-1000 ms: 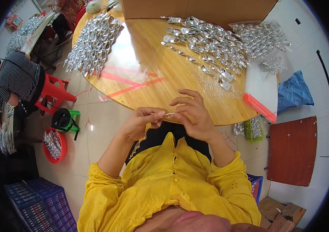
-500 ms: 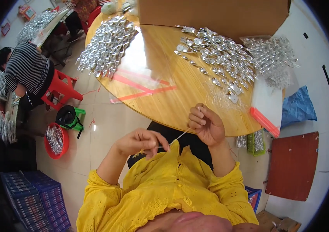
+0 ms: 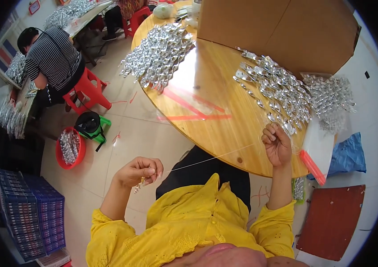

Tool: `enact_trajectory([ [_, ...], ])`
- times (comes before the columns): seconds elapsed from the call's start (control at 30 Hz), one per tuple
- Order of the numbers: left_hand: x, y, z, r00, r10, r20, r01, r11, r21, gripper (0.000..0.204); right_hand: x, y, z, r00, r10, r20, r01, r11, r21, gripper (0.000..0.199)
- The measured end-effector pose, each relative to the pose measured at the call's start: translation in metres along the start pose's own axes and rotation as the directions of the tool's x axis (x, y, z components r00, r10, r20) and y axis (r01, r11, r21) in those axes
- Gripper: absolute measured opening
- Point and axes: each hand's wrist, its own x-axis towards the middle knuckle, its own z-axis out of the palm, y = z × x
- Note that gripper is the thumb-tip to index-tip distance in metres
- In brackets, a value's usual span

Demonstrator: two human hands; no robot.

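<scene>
A thin clear thread (image 3: 211, 158) is drawn out in a nearly straight line between my hands, above my lap and the table's near edge. My left hand (image 3: 141, 171), off the table to the left, pinches one end. From under its fingers hangs a short strand of small yellowish and silvery bits (image 3: 137, 188), too small to name. My right hand (image 3: 278, 145) is closed in a pinch around the thread's other end, over the right side of the round wooden table (image 3: 215, 107). Just beyond it lies a spread of shiny silver twisted pieces (image 3: 282, 91).
Another heap of silver pieces (image 3: 160, 55) covers the table's left side. A cardboard box (image 3: 278, 35) stands at the back. Red tape strips (image 3: 198, 116) mark the tabletop. To the left, a person in stripes (image 3: 55, 55) sits on a red stool (image 3: 87, 89), near a red basin (image 3: 70, 162).
My hands have moved apart, the left one leftward and the right one rightward, lengthening the thread between them. The whole view has shifted, with the table now farther right.
</scene>
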Motion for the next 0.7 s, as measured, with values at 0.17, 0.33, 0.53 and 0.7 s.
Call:
enact_trajectory([
  [0.17, -0.004, -0.003, -0.012, 0.995, 0.084, -0.049, -0.088, 0.993, -0.073, 0.014, 0.029, 0.011, 0.000, 1.000, -0.028, -0.007, 0.028, 0.999, -0.018, 0.003],
  [0.33, -0.001, -0.015, 0.000, 0.954, -0.057, -0.294, 0.171, 0.909, 0.380, 0.017, 0.053, 0.034, 0.041, 0.999, 0.037, 0.024, -0.032, 0.987, -0.156, 0.004],
  [0.53, -0.026, -0.058, -0.024, 0.935, -0.261, -0.240, 0.322, 0.908, 0.267, 0.023, 0.067, 0.028, 0.061, 0.998, -0.023, 0.062, 0.039, 0.963, -0.266, 0.006],
  [0.7, -0.040, -0.013, -0.024, 0.959, 0.005, -0.283, 0.157, 0.821, 0.549, 0.024, 0.071, 0.031, 0.054, 0.990, 0.012, 0.140, 0.043, 0.924, -0.380, 0.016],
])
